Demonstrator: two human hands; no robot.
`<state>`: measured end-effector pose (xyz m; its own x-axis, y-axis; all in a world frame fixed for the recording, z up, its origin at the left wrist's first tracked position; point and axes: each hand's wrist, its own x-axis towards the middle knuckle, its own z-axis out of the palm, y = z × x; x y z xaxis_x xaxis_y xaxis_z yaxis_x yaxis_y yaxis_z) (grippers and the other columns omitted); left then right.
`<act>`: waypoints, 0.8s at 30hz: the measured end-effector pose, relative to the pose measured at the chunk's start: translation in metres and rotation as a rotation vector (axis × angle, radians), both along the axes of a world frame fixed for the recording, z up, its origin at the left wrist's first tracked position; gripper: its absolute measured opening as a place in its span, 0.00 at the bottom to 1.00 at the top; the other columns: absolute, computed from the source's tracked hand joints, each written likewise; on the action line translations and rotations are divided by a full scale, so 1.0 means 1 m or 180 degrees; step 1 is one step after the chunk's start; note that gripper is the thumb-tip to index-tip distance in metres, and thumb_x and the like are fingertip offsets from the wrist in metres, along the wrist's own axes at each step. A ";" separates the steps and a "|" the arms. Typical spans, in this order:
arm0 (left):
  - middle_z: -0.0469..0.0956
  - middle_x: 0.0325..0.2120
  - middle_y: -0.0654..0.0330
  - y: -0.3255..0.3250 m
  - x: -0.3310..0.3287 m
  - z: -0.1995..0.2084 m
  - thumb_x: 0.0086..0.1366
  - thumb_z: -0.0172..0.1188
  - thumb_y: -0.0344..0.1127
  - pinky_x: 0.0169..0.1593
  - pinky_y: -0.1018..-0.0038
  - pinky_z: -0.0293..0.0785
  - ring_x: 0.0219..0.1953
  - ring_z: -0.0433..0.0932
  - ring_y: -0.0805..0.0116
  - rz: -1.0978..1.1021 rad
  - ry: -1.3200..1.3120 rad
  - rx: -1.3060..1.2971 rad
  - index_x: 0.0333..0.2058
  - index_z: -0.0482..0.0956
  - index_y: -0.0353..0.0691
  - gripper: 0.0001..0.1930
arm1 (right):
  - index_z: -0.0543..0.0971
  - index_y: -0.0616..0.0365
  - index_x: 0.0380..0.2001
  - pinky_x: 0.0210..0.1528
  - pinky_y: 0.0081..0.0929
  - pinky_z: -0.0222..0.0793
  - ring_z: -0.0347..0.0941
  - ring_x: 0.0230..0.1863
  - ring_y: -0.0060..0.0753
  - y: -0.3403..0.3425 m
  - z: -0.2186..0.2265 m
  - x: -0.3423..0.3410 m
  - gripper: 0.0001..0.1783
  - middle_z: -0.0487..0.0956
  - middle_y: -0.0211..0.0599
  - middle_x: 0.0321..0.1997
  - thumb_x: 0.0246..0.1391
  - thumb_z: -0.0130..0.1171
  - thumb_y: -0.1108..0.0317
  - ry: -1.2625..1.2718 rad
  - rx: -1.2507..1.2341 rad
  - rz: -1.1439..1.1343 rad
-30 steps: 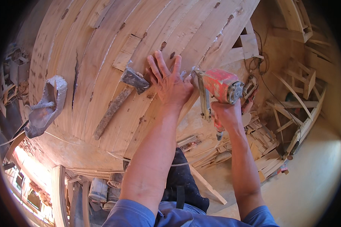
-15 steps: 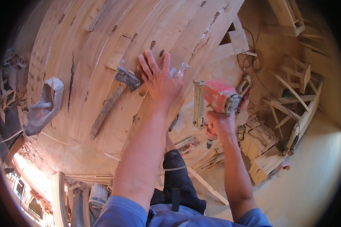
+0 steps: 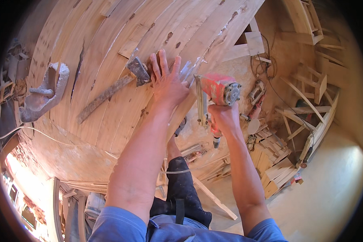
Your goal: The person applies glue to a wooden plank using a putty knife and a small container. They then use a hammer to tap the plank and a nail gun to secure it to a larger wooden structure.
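My left hand [image 3: 170, 88] lies on the planked wooden surface [image 3: 121, 86], fingers spread. Just left of its fingertips rests a hammer [image 3: 108, 97] with a dark metal head and a worn handle. A small pale, glassy-looking piece [image 3: 185, 69] lies by the fingers; what it is does not show clearly. My right hand [image 3: 225, 117] is wrapped round the grip of a red nail gun [image 3: 217, 89], whose upright metal magazine stands close to the planks' right edge. Whether its nose touches the wood I cannot tell.
At the left, a grey scoop-like container [image 3: 46, 97] with whitish paste rests on the planks. Red-handled power tool [image 3: 255, 111], wood offcuts [image 3: 272, 143] and a curved wooden frame [image 3: 320, 125] lie at the right. A dark cord [image 3: 279, 94] runs there.
The nail gun in my right hand has moved left, closer to my left hand. The hammer has turned, its handle end swinging left and up. My left hand stays spread on the planks.
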<state>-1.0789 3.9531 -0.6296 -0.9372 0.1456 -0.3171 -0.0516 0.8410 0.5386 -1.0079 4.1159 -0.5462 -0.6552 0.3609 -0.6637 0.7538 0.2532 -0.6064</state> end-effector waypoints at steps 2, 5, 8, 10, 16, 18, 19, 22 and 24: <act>0.31 0.76 0.47 0.002 0.001 -0.002 0.57 0.68 0.46 0.74 0.44 0.33 0.77 0.25 0.40 0.0030 -0.0005 0.0047 0.71 0.60 0.49 0.44 | 0.77 0.62 0.24 0.19 0.29 0.61 0.65 0.18 0.18 0.001 -0.007 -0.001 0.01 0.72 0.27 0.18 0.45 0.58 0.76 0.0121 -0.0061 -0.0088; 0.30 0.76 0.48 0.000 0.000 -0.004 0.57 0.68 0.46 0.74 0.43 0.31 0.77 0.24 0.41 0.0006 -0.0014 0.0007 0.71 0.60 0.51 0.44 | 0.78 0.62 0.24 0.20 0.29 0.61 0.64 0.19 0.17 0.002 -0.006 -0.004 0.01 0.72 0.26 0.18 0.44 0.57 0.77 0.0002 -0.0092 -0.0030; 0.30 0.76 0.49 0.001 0.002 -0.006 0.57 0.68 0.46 0.74 0.44 0.30 0.77 0.23 0.41 0.0031 0.0031 0.0018 0.71 0.60 0.52 0.44 | 0.77 0.62 0.25 0.20 0.28 0.61 0.64 0.20 0.17 0.002 -0.010 -0.003 0.02 0.72 0.25 0.18 0.44 0.57 0.77 0.0016 -0.0034 -0.0064; 0.30 0.76 0.49 0.002 0.001 -0.005 0.57 0.68 0.46 0.74 0.44 0.30 0.76 0.23 0.41 0.0020 0.0005 0.0059 0.71 0.60 0.52 0.44 | 0.77 0.62 0.25 0.20 0.29 0.61 0.65 0.20 0.18 0.002 -0.011 0.000 0.02 0.73 0.25 0.19 0.44 0.57 0.77 0.0049 0.0080 -0.0134; 0.31 0.76 0.49 -0.003 0.000 -0.001 0.55 0.69 0.40 0.75 0.44 0.33 0.77 0.25 0.41 0.0048 -0.0076 0.0139 0.71 0.59 0.49 0.45 | 0.77 0.62 0.25 0.21 0.29 0.64 0.68 0.20 0.19 0.000 0.019 0.019 0.02 0.74 0.27 0.20 0.44 0.57 0.77 -0.0166 -0.0031 -0.0373; 0.32 0.76 0.49 -0.009 0.004 0.001 0.54 0.70 0.38 0.75 0.44 0.35 0.77 0.26 0.40 -0.0044 -0.0061 0.0145 0.70 0.60 0.48 0.45 | 0.77 0.62 0.25 0.22 0.29 0.64 0.68 0.21 0.19 -0.003 0.021 0.033 0.02 0.74 0.27 0.20 0.44 0.57 0.77 -0.0051 0.0088 -0.0082; 0.33 0.76 0.49 -0.012 0.006 0.003 0.54 0.71 0.37 0.75 0.45 0.36 0.77 0.27 0.40 -0.0134 -0.0106 0.0155 0.70 0.60 0.47 0.45 | 0.76 0.62 0.25 0.22 0.29 0.64 0.68 0.21 0.19 -0.006 0.021 0.040 0.02 0.74 0.27 0.20 0.44 0.57 0.77 -0.0049 -0.0001 -0.0154; 0.36 0.75 0.47 -0.030 0.043 0.014 0.54 0.72 0.38 0.74 0.45 0.39 0.76 0.29 0.38 -0.0344 0.0168 0.0368 0.69 0.62 0.46 0.44 | 0.76 0.62 0.25 0.22 0.29 0.64 0.68 0.21 0.18 -0.014 0.015 0.060 0.02 0.74 0.28 0.19 0.45 0.58 0.76 -0.0064 -0.0121 -0.0181; 0.37 0.75 0.45 -0.046 0.086 0.016 0.53 0.73 0.40 0.74 0.45 0.40 0.76 0.31 0.37 -0.0171 0.0275 0.0352 0.68 0.62 0.45 0.44 | 0.77 0.62 0.25 0.22 0.30 0.65 0.68 0.21 0.18 -0.016 0.007 0.070 0.02 0.74 0.29 0.19 0.45 0.58 0.76 -0.0055 -0.0009 0.0074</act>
<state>-0.9934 3.9070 -0.6135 -0.9502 0.2259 -0.2148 0.0425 0.7766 0.6286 -0.9379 4.0994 -0.5390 -0.6519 0.3437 -0.6759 0.7580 0.2690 -0.5943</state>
